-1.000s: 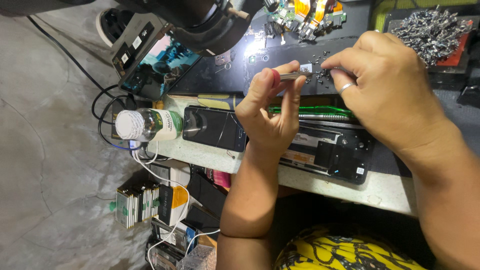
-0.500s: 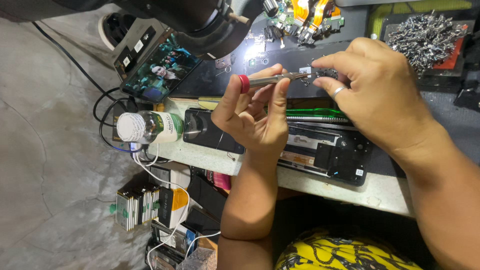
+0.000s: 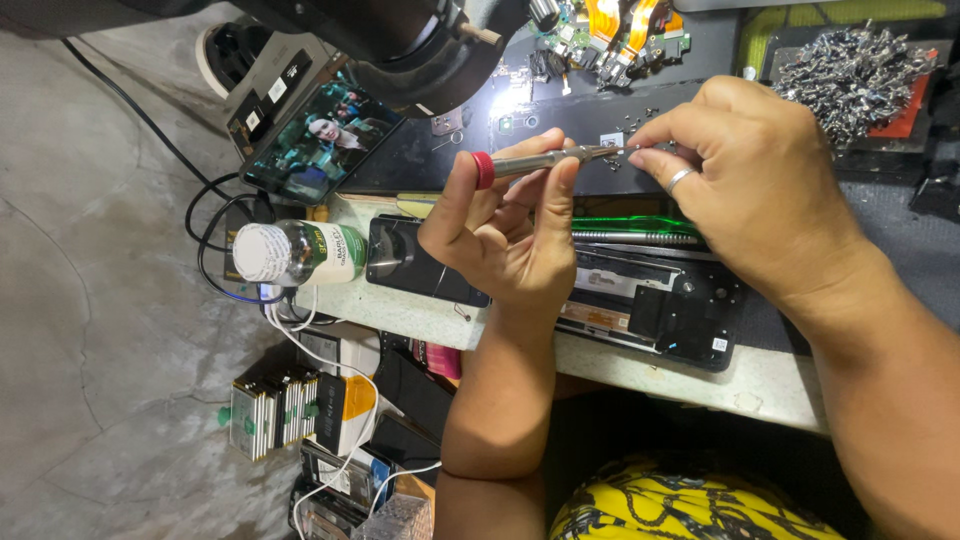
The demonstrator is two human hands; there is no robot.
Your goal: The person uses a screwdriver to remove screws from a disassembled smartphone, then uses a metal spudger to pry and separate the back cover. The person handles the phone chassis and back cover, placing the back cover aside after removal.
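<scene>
1. Screwdriver (image 3: pixel 545 160): a slim metal precision driver with a red end cap, held level above the dark mat (image 3: pixel 560 115) at the far side of the tabletop (image 3: pixel 770 385).
2. The left hand (image 3: pixel 505 235) has its fingers closed around the driver's shaft, thumb near the red cap.
3. The right hand (image 3: pixel 745 190) pinches its fingers shut at the driver's tip; whether a screw or bit sits between them is too small to tell.
4. Judged done: an opened phone (image 3: pixel 650 305) lies on the tabletop below the hands with its insides bare, and loose small screws (image 3: pixel 640 120) dot the mat.
5. Judged left: the driver is off the phone, so the work on it looks unfinished.
6. Nearby: a small bottle (image 3: pixel 295 252) lying on its side, a heap of metal parts (image 3: pixel 850 75).
</scene>
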